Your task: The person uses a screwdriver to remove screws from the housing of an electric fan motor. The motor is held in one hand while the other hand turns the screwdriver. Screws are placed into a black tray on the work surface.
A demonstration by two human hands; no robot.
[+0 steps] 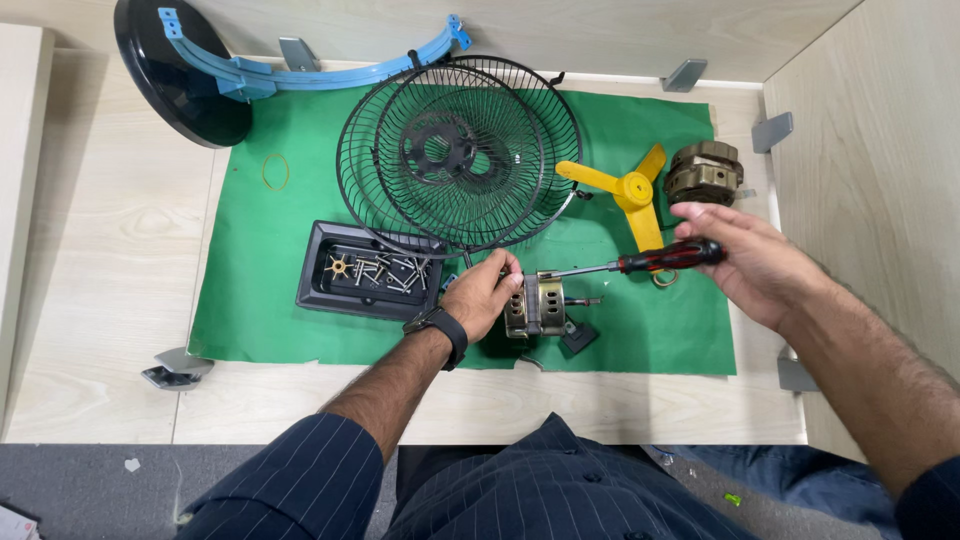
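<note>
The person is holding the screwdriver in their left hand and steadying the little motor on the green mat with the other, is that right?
Not quite. The head view shows the screwdriver in the right hand; the left hand steadies the motor on the green mat.

No packages, labels, signs or screens show around the green mat (640, 340). The nearest candidate is the dark watch (443, 325) on the wrist at the mat's near edge, left of its middle; its face is turned partly away, so whether it carries a screen cannot be told.
</note>
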